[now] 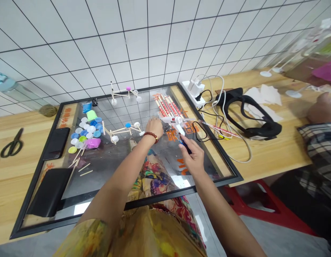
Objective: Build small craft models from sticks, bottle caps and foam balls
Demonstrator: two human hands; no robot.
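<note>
My left hand (154, 127), with a beaded bracelet at its wrist, reaches over the glass-topped board, back upward. Its fingers are bent away, so what they touch is hidden. Just right of it lies a white glue gun (176, 122) beside a bundle of red-and-white wrapped sticks (168, 106). Closed around a dark blue handle (185, 145) is my right hand (194, 156); the tool's metal end, just below the glue gun, is too small to name. Left of my left hand stands a wooden-stick frame with bottle-cap wheels (122, 131); a similar frame (125, 94) is farther back.
Colored caps (87, 129), loose sticks (86, 170), a phone (56, 143) and a black case (50, 192) lie left. Scissors (13, 145) rest at far left. A power strip (193, 94), cables and a black headset (251, 114) are right, near another person's sleeve (319, 150).
</note>
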